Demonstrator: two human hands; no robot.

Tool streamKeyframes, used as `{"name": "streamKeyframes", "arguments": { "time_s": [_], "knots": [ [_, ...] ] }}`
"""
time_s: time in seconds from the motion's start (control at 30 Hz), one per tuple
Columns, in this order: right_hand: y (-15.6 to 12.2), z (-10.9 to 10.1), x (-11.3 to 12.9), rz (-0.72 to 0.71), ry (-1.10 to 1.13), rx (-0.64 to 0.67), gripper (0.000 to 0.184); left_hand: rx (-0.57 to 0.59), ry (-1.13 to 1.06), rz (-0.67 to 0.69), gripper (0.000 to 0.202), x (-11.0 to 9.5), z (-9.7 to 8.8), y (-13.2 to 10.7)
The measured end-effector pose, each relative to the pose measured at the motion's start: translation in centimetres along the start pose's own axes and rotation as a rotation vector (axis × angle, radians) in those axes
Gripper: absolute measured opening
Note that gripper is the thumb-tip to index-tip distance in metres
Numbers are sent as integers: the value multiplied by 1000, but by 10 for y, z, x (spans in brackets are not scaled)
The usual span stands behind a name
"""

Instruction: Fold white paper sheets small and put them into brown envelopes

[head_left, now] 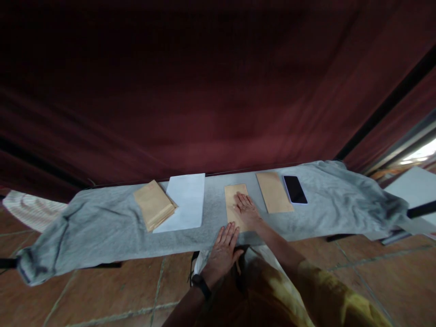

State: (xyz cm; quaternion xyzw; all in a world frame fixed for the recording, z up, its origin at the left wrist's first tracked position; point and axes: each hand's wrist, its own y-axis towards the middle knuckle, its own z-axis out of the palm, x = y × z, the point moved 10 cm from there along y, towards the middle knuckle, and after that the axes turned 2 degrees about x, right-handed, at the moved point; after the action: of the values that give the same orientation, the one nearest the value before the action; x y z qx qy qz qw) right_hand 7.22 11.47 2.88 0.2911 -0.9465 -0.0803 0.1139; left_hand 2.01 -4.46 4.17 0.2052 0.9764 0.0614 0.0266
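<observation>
A brown paper envelope [230, 196] lies flat on the grey cloth in front of me. My right hand [245, 210] rests flat on its right part, fingers stretched out. With fingers extended, my left hand [223, 250] touches the envelope's near left corner and the cloth edge; a dark band is on that wrist. To the left, a stack of brown envelopes [154, 203] partly overlaps white paper sheets [189, 200]. On the right lies another brown envelope or small pile [274, 193], and I cannot tell which.
A phone [295, 190] lies face up right of the envelopes. The grey cloth [109, 222] covers a long narrow surface and is rumpled at both ends. Dark red fabric [218, 100] hangs behind it. Tiled floor [173, 277] shows below, and white boards [415, 190] stand at the far right.
</observation>
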Motion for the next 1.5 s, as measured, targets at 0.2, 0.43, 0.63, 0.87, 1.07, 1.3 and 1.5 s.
{"name": "streamKeyframes", "arguments": {
  "time_s": [0.2, 0.43, 0.63, 0.87, 1.07, 1.3, 1.5],
  "knots": [
    [20, 7, -20, 135, -5, -42, 62, -4, 7, 5, 73, 0, 0, 0],
    [9, 3, -24, 233, -40, -180, 64, -24, 13, -7, 72, -1, -1, 0],
    [-19, -7, -22, 210, -75, -216, 64, -37, 32, -14, 71, -1, -1, 0],
    [-54, -19, -16, 240, -80, -213, 57, -54, -22, -38, 56, -1, -8, 4],
    [-90, -20, -4, 155, -32, -94, 53, -112, -122, -197, 42, 10, -16, 24],
    [-101, -22, -1, 135, -38, -107, 55, -9, -126, -174, 57, 11, 15, 89],
    [-102, -24, 3, 119, -23, -168, 47, 25, -172, -235, 64, 29, 31, 145]
  ]
}}
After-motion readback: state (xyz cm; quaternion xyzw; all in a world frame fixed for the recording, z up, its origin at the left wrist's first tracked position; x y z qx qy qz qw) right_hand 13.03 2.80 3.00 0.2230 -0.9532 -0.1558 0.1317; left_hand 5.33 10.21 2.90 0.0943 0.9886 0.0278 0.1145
